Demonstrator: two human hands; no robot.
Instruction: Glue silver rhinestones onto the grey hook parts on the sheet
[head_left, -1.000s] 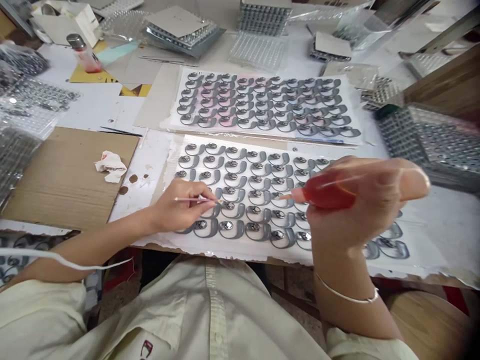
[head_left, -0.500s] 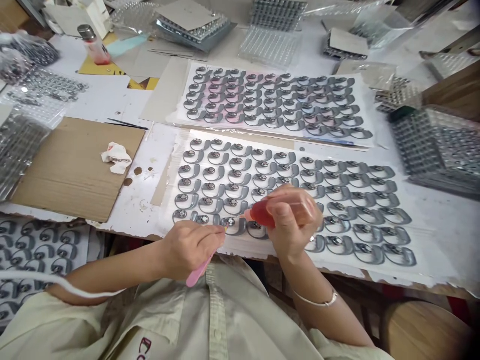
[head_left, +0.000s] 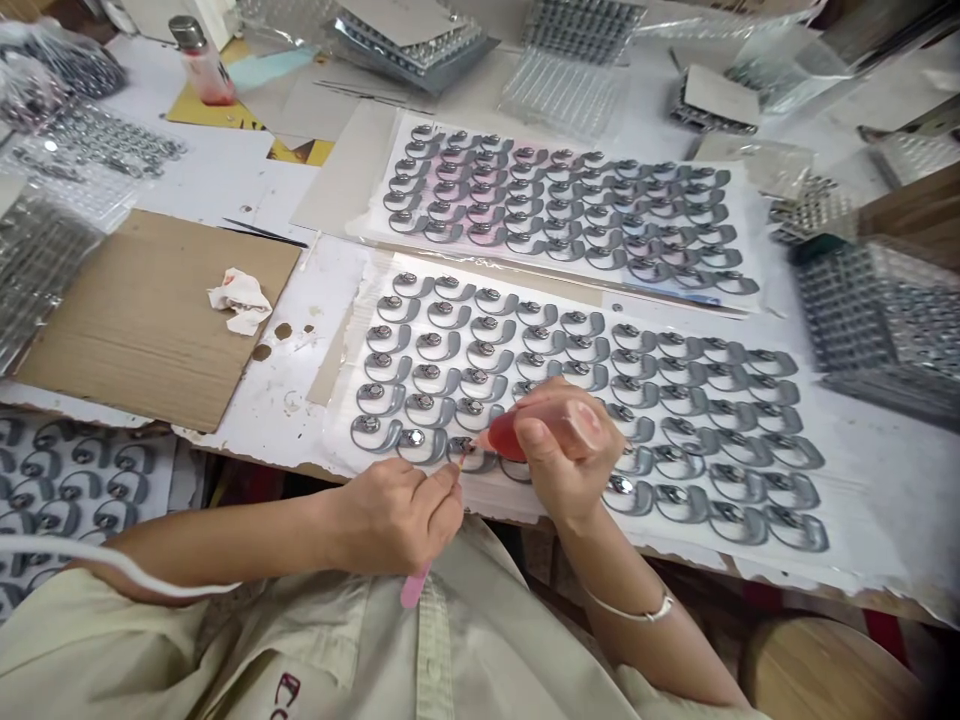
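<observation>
Left fingers (head_left: 441, 488) hide much of the pink tool (head_left: 415, 588).

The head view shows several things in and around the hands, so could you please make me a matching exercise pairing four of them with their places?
Things
1. red bottle
2. tissue
3. pink tool
4. capped bottle

Places
A. held in the left hand
B. upright on the yellow sheet
C. held tilted in the right hand
D. crumpled on the cardboard

Pairs: 1-C, 2-D, 3-A, 4-B
</observation>
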